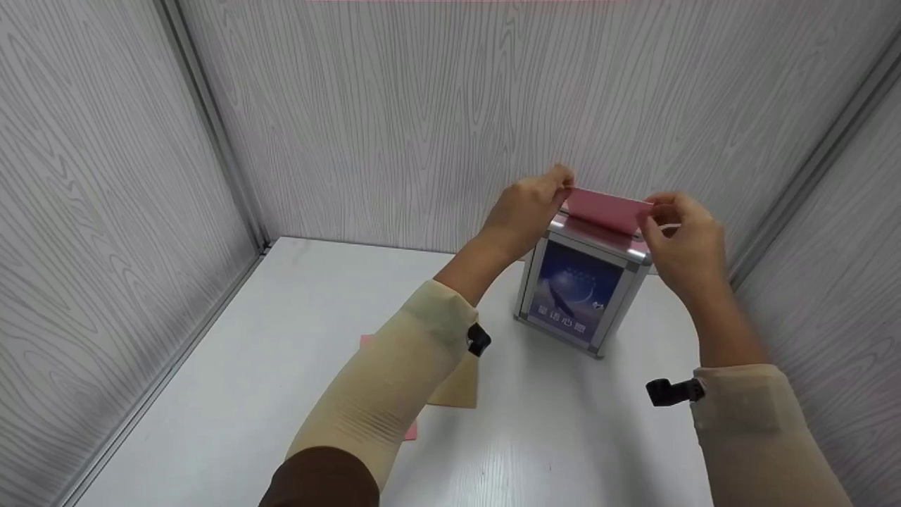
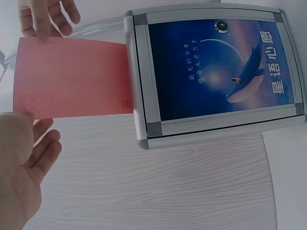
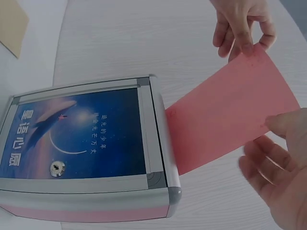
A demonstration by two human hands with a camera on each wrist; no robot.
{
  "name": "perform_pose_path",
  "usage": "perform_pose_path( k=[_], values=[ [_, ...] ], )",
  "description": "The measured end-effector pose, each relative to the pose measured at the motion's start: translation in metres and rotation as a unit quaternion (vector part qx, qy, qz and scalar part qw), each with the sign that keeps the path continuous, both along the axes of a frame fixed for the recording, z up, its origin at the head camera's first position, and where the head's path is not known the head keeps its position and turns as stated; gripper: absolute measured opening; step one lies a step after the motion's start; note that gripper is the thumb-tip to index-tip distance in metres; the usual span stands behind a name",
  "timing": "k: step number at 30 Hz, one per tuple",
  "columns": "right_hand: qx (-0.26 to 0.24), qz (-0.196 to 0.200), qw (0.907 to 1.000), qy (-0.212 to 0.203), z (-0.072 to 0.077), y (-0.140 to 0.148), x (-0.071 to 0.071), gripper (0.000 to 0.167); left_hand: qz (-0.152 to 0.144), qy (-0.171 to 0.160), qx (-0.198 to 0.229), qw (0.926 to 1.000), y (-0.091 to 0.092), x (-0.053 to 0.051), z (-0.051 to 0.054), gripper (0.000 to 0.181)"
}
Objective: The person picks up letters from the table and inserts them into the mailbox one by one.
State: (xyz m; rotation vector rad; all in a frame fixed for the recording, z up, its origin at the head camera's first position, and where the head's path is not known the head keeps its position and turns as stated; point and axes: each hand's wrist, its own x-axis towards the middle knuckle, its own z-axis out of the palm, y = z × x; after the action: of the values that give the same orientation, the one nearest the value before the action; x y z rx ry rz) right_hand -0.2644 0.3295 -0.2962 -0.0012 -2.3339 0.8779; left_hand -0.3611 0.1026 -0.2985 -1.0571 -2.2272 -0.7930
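A pink envelope (image 1: 609, 211) stands on edge at the top of a silver-framed box (image 1: 577, 289) with a blue whale-and-moon poster on its front. In both wrist views the envelope (image 2: 72, 76) meets the box's top end; how much of it is inside is hidden. My left hand (image 1: 524, 211) pinches the envelope's upper left corner between thumb and fingers. At the opposite upper corner, my right hand (image 1: 686, 243) pinches it the same way. A keyhole lock (image 3: 57, 168) shows on the box front in the right wrist view.
Beneath my left forearm lie a tan envelope (image 1: 457, 384) and pink paper (image 1: 411, 429), both partly covered by the sleeve. Grey wood-grain panels (image 1: 394, 127) enclose the white table (image 1: 295, 296) at the back and on both sides.
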Motion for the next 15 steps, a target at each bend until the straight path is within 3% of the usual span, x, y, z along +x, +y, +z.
perform_pose_path(
  k=[4,6,9,15],
  values=[
    [-0.004,0.022,0.9953,0.094,-0.002,-0.003,0.000,0.015,-0.006,-0.009,0.003,0.9999,0.002,-0.001,-0.001,0.022],
    [0.006,0.026,0.9923,0.121,-0.003,-0.004,0.001,0.012,-0.003,-0.006,0.000,1.0000,0.004,-0.002,0.000,0.023],
    [0.028,0.013,0.9908,0.132,-0.006,-0.003,-0.002,0.011,0.009,0.002,-0.009,0.9999,0.007,-0.003,0.002,0.022],
    [0.050,-0.013,0.9921,0.114,-0.020,0.005,-0.013,0.011,0.040,-0.006,-0.036,0.9985,0.015,-0.009,-0.003,0.019]
  ],
)
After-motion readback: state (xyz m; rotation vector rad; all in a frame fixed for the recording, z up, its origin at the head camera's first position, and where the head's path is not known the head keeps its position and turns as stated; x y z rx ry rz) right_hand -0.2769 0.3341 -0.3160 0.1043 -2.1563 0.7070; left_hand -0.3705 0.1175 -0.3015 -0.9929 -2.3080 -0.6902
